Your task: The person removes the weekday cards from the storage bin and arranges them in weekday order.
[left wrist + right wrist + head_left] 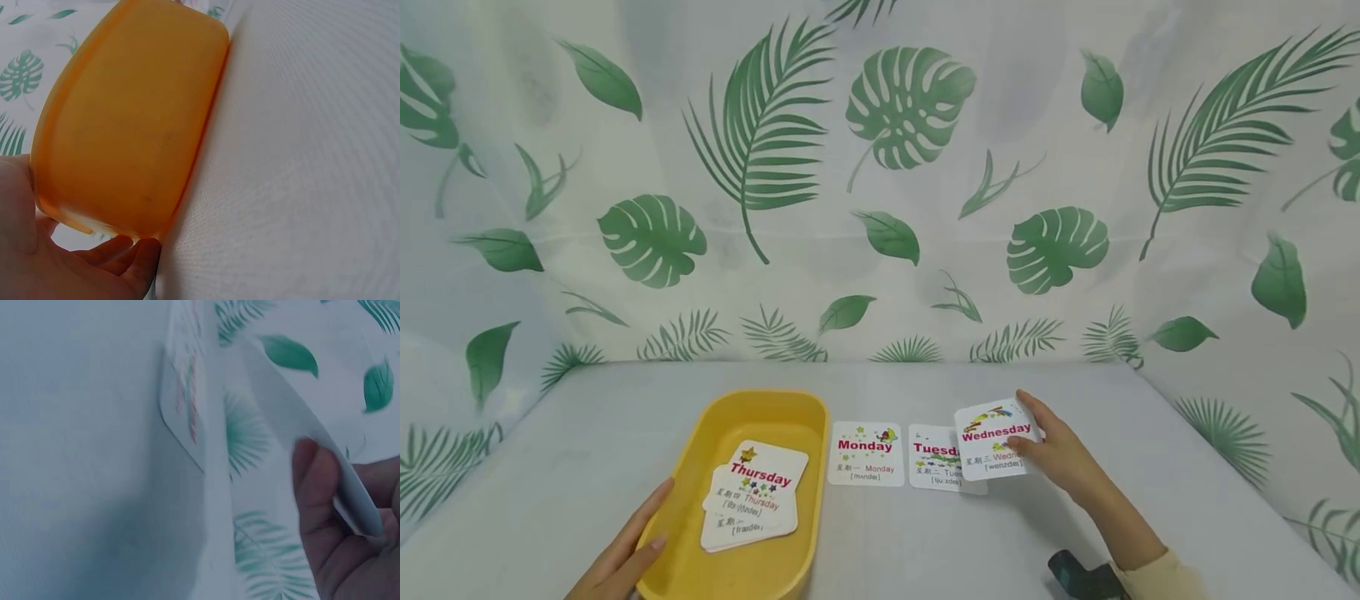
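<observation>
In the head view, my right hand (1070, 457) pinches the Wednesday card (992, 457) at its right edge, thumb on the printed face. This card is raised above the table and covers part of the Tuesday card (925, 468). Left of that lies the Monday card (867, 457), flat on the table. My left hand (623, 552) grips the near left side of a yellow plastic tub (814, 500); the left wrist view shows its fingers (145, 265) against the tub's outer wall. Inside the tub is a loose stack of cards, with the Thursday card (766, 473) on top.
A pale table (887, 546) carries everything. Behind and beside it hangs a white cloth (805, 283) printed with green leaves. A dark object (1078, 577) appears by the right sleeve (1161, 579) at the lower edge.
</observation>
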`<state>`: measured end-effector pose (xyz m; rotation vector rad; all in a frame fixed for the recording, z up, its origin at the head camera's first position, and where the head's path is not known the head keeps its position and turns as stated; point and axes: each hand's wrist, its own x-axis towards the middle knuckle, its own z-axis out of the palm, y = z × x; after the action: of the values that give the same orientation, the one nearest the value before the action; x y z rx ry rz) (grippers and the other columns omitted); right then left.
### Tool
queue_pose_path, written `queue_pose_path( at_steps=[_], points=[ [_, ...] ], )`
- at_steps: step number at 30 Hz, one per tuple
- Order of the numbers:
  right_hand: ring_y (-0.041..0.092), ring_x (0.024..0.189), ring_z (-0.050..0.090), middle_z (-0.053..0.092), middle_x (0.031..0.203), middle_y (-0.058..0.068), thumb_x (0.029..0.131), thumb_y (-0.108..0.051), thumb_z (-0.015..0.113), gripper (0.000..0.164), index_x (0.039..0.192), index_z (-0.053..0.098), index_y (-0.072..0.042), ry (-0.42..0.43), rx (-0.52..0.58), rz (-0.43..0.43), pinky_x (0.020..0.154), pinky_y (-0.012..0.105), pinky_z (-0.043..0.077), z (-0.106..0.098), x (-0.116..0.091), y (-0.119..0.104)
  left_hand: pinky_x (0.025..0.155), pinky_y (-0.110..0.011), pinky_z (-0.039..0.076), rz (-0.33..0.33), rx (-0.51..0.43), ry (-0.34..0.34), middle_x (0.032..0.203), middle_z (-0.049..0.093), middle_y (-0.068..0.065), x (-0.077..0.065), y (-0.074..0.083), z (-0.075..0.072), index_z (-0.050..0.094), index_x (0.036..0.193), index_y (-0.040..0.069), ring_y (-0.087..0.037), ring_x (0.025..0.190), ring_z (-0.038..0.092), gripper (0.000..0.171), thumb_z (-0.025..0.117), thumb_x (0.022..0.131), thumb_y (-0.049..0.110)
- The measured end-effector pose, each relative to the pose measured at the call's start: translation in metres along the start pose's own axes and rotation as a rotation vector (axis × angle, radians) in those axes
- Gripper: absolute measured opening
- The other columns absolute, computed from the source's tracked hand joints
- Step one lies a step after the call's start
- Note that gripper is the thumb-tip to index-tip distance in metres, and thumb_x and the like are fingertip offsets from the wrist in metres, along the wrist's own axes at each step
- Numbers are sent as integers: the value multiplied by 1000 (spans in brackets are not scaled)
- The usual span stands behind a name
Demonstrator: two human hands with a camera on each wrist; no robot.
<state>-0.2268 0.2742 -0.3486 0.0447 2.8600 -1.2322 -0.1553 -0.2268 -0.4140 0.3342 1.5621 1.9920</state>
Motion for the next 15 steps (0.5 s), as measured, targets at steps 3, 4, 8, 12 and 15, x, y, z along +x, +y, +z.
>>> queue_pose_path(
  at_steps=[3,4,8,12,15],
  points=[
    [45,124,31,19,145,30,87,-13,58,74,145,15,0,-32,-53,-23,98,64,28,-12,-2,5,89,-36,49,-26,34,55,123,36,32,1,1,1,-16,143,37,-10,111,54,66,34,100,30],
    [44,123,32,20,144,31,86,-13,58,73,144,15,0,-42,-68,-28,97,65,28,-16,-2,6,89,-36,49,-31,47,68,123,35,33,1,1,1,-16,143,37,-9,111,53,66,34,100,30],
    [46,121,31,18,143,33,86,-13,58,73,144,15,2,-61,-107,-12,96,66,28,-26,-3,10,89,-32,49,-30,66,86,123,34,36,1,0,1,-15,143,37,-6,111,52,65,33,100,30],
    [47,122,28,16,143,35,86,-12,57,74,143,13,4,-61,-131,12,97,66,26,-32,-4,14,89,-27,48,-13,80,89,125,30,37,1,-1,3,-14,144,35,-1,112,50,64,32,100,29],
    [49,124,25,15,143,36,86,-10,57,74,143,13,5,-61,-137,24,98,67,23,-34,-2,16,89,-25,48,-12,86,97,125,30,37,2,-1,4,-13,144,35,0,112,50,63,32,100,29]
  ],
)
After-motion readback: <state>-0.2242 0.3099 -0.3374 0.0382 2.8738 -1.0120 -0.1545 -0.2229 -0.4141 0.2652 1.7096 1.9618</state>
